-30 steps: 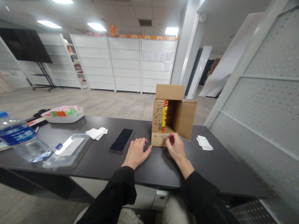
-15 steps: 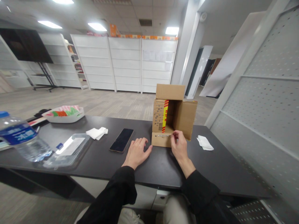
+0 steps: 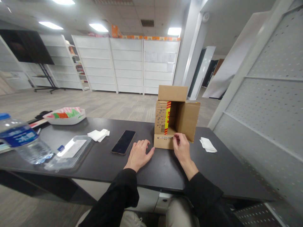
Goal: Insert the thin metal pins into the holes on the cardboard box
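Observation:
An open cardboard box [image 3: 187, 118] stands on its side on the dark table [image 3: 161, 170], with its flaps spread and a strip of red and yellow tape inside. My right hand [image 3: 181, 147] pinches something small at the top edge of the box's lower front flap, beside a row of small shiny dots; what it pinches is too small to name. My left hand [image 3: 139, 154] lies flat on the table with fingers stretched out, its thumb close to the flap's left corner.
A black phone [image 3: 123, 142] lies left of my left hand. Further left are a folded white tissue [image 3: 98, 134], a clear plastic tray [image 3: 68, 151], a water bottle [image 3: 21, 138] and a white basket [image 3: 65, 115]. Another tissue [image 3: 207, 144] lies right of the box. A perforated panel [image 3: 267, 104] stands right.
My right hand has shifted a little to the right along the flap's top edge and risen slightly. My left hand and the box have stayed put.

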